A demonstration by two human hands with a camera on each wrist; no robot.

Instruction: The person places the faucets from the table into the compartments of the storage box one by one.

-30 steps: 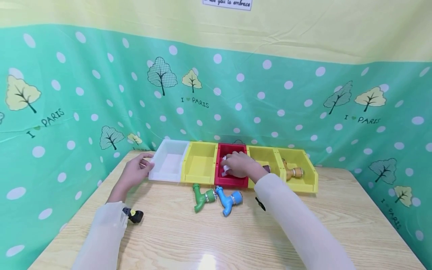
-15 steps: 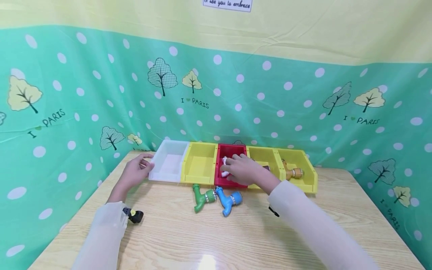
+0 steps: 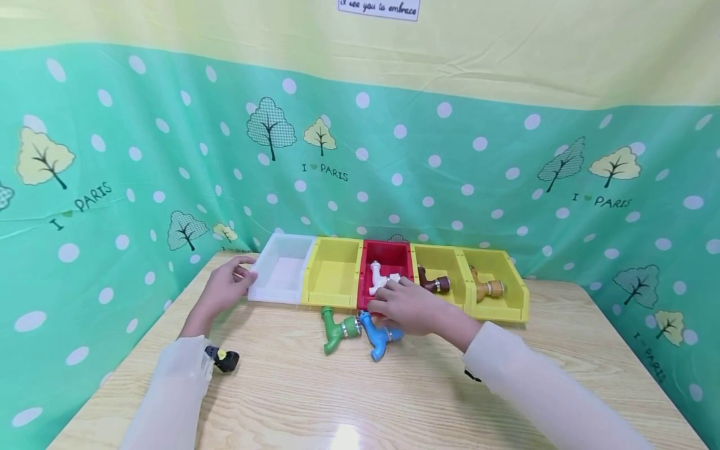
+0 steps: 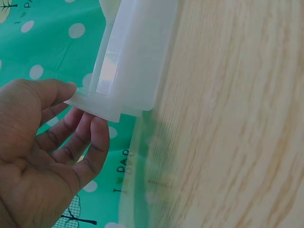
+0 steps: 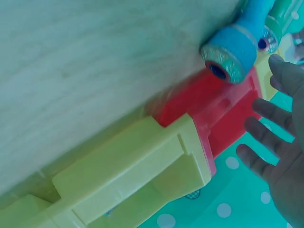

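Three taps sit binned: white tap [image 3: 376,279] in red bin [image 3: 394,250], brown tap [image 3: 432,284], orange tap [image 3: 487,288] in yellow bins [image 3: 497,265]. Two lie outside on tabletop [image 3: 292,387]: green tap [image 3: 334,332], blue tap [image 3: 375,335]. Right hand [image 3: 413,307], empty, fingers extended, is near the latter; left hand [image 3: 226,285] pinches white bin [image 3: 284,274]

head cam faces fwd/down, wrist cams close, all see table [image 3: 304,397].

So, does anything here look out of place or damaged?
The green tap and blue tap might: they lie on the table outside the bins, while the white tap, brown tap and orange tap lie inside. No damage shows.
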